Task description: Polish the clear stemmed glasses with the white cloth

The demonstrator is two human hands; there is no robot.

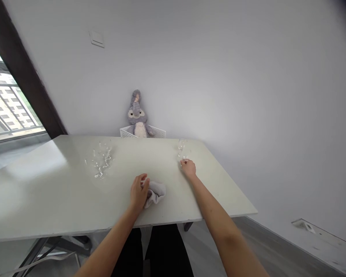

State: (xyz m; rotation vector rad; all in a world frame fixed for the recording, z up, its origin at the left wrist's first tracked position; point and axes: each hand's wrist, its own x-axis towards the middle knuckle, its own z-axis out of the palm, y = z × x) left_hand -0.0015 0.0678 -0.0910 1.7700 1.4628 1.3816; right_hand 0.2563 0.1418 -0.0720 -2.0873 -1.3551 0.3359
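My left hand (pixel 138 193) is low over the front middle of the table, its fingers curled and its thumb on a crumpled pale grey cloth (pixel 157 190). Part of the cloth shows between thumb and forefinger. Further forward and to the right, my right hand (pixel 189 168) is closed, its fingertips pinching a clear stemmed glass (pixel 186 155) low down; the fingers partly hide it. Just behind stands another clear stemmed glass (pixel 182 145), upright. Several more clear stemmed glasses (pixel 100 157) are grouped on the left of the table, their outlines faint.
The white table (pixel 75 207) reaches the wall, with its right edge slanting toward me. Behind its far edge a grey plush toy (pixel 137 115) sits in a white perforated basket (pixel 158 132). A window (pixel 11 104) is at the left; a cable (pixel 52 257) runs below the table.
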